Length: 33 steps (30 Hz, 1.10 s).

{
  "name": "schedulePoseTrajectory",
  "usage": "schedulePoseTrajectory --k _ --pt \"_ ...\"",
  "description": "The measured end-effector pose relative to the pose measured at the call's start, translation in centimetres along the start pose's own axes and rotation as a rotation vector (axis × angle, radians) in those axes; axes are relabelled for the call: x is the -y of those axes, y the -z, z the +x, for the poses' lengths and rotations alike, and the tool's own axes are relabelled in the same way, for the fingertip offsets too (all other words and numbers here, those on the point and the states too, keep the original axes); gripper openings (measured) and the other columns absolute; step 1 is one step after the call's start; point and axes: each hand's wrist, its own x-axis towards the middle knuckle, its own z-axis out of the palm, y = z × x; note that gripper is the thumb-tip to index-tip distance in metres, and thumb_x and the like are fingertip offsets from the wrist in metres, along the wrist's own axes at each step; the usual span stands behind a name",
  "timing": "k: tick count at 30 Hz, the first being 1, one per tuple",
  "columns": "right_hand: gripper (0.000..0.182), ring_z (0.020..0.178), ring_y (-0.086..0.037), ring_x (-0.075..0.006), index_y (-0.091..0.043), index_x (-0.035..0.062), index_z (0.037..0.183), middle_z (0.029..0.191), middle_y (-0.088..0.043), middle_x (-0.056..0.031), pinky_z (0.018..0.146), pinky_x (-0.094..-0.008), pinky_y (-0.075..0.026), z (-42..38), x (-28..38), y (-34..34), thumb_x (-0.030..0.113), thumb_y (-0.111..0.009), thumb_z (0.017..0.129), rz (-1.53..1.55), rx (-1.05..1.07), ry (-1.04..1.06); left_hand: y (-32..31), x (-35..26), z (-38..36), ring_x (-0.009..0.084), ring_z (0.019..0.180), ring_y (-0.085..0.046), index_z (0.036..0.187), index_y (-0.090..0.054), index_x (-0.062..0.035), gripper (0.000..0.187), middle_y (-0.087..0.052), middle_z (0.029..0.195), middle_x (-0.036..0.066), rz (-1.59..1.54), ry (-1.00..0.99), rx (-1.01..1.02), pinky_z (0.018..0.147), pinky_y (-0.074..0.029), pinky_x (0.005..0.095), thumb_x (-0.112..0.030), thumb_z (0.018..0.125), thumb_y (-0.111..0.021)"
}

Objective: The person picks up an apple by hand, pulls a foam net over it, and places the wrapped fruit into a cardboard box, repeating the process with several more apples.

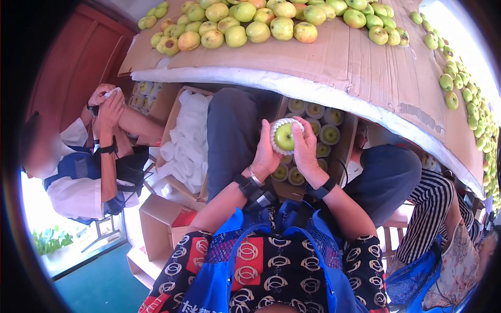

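Note:
Between my two hands I hold a green apple [284,136] wrapped in a white foam net [278,125], its stem end facing up. My left hand [265,154] is closed against the apple's left side. On the other side, my right hand [307,148] grips it, with the thumb over the top edge of the net. Right below the hands stands a cardboard box [344,151] with rows of netted apples [330,134]. To the left, another box [175,112] is filled with loose white foam nets [189,141].
Many loose apples [257,32] lie on a cardboard-covered table [313,57] ahead, with more along its right side. A co-worker [78,172] at left handles something white. Another person in striped trousers [428,214] sits at right. Open cartons [159,214] stand by my left side.

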Motion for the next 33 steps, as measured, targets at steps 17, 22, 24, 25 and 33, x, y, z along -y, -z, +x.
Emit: schedulePoseTrajectory --k 17,22,24,25,33 --pt "0.047 0.102 -0.051 -0.0132 -0.04 0.0008 0.118 0.106 -0.053 -0.0075 0.087 -0.0274 -0.042 -6.0 2.6 -0.6 0.019 -0.065 0.084 0.026 0.304 -0.152 3.9 -4.4 -3.1 0.0122 0.074 -0.057 0.088 -0.057 -0.0073 0.025 -0.059 0.082 0.003 0.6 -0.03 -0.062 0.069 -0.047 0.0281 -0.027 0.094 -0.041" --pt "0.044 0.097 -0.055 -0.0128 -0.045 0.0012 0.112 0.106 -0.056 -0.0065 0.084 -0.0279 -0.046 -8.3 2.4 -0.3 0.015 -0.07 0.079 0.206 0.321 -0.464 6.0 -4.3 -4.4 0.0073 0.075 -0.049 0.085 -0.054 -0.0073 0.025 -0.052 0.08 -0.001 1.079 -0.04 0.128 0.068 -0.042 0.0258 -0.026 0.095 -0.041" --pt "0.044 0.096 -0.055 -0.0128 -0.045 0.001 0.112 0.105 -0.056 -0.0068 0.083 -0.0279 -0.046 -8.5 2.6 0.2 0.016 -0.071 0.079 0.175 0.352 -0.517 6.3 -3.8 -5.4 0.0084 0.076 -0.051 0.089 -0.054 -0.0064 0.026 -0.054 0.082 0.0 1.027 0.039 0.074 0.069 -0.043 0.0256 -0.027 0.095 -0.04" --pt "0.045 0.095 -0.055 -0.0128 -0.045 0.0007 0.112 0.105 -0.056 -0.007 0.083 -0.0278 -0.046 -8.5 2.7 0.4 0.016 -0.071 0.078 0.144 0.383 -0.561 6.3 -3.6 -5.7 0.0084 0.076 -0.051 0.089 -0.054 -0.0064 0.026 -0.054 0.082 0.0 1.03 0.044 0.07 0.069 -0.043 0.0256 -0.027 0.095 -0.04" --pt "0.051 0.092 -0.056 -0.0125 -0.041 -0.0005 0.113 0.103 -0.056 -0.0087 0.08 -0.0273 -0.047 -8.3 1.9 1.6 0.018 -0.072 0.077 0.205 0.429 -0.755 5.6 -3.0 -5.6 0.0102 0.081 -0.057 0.096 -0.058 -0.0046 0.031 -0.06 0.088 0.002 0.748 0.329 0.089 0.073 -0.046 0.0261 -0.03 0.095 -0.041"
